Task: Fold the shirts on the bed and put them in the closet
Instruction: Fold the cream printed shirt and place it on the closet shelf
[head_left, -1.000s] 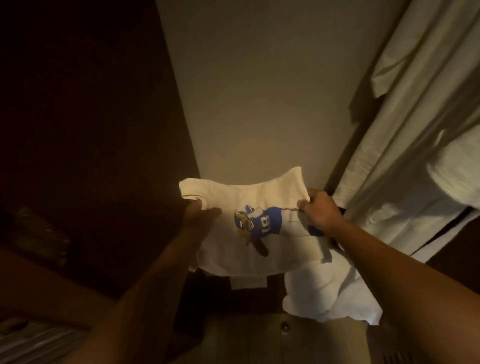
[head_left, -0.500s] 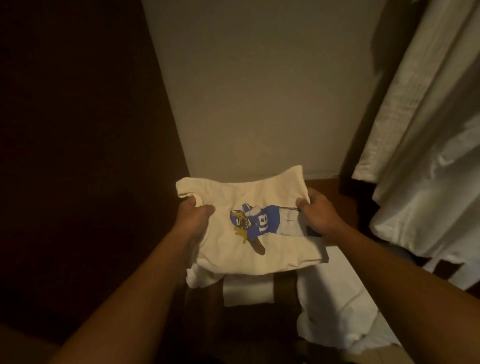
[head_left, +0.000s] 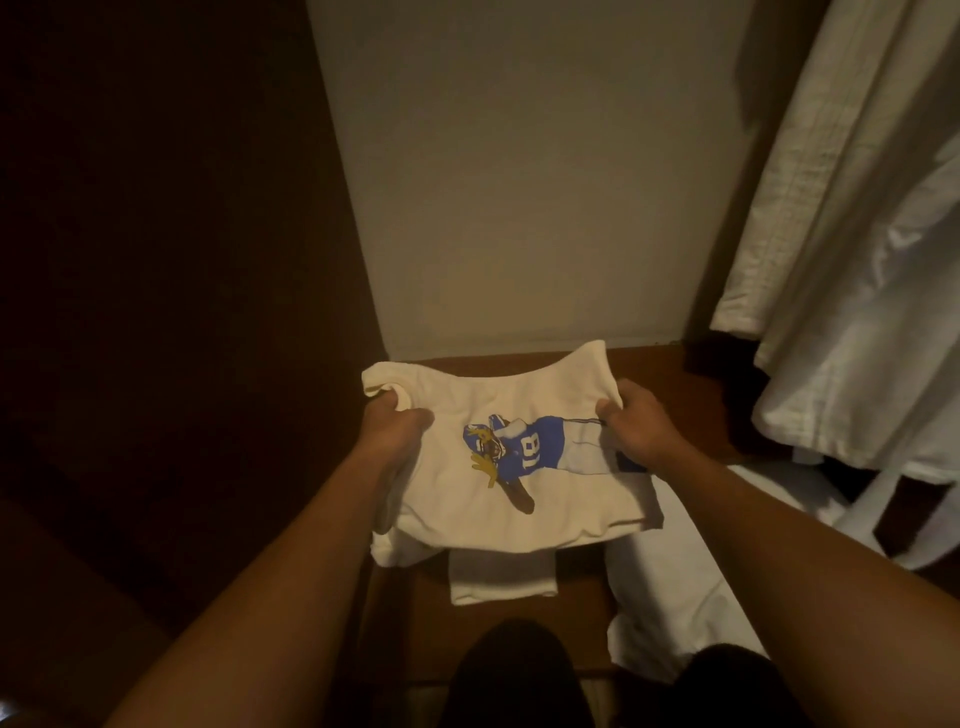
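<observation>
Cream cotton, one folded shirt (head_left: 498, 410) with a blue football-player print: we grip it with both hands, left hand (head_left: 393, 427) and right hand (head_left: 640, 427), above the brown wooden closet shelf (head_left: 691, 379).

You have two hands on the job: your left hand (head_left: 393, 427) and your right hand (head_left: 640, 427), one at each side edge of a single folded cream shirt (head_left: 498, 499) printed with one football player wearing number 18. One folded white cloth (head_left: 503, 579) shows beneath its near edge, and one more white garment (head_left: 675, 561) lies to the right on the one wooden shelf (head_left: 685, 374). Hanging white garments (head_left: 852, 260) fill the right side; you cannot tell how many.
</observation>
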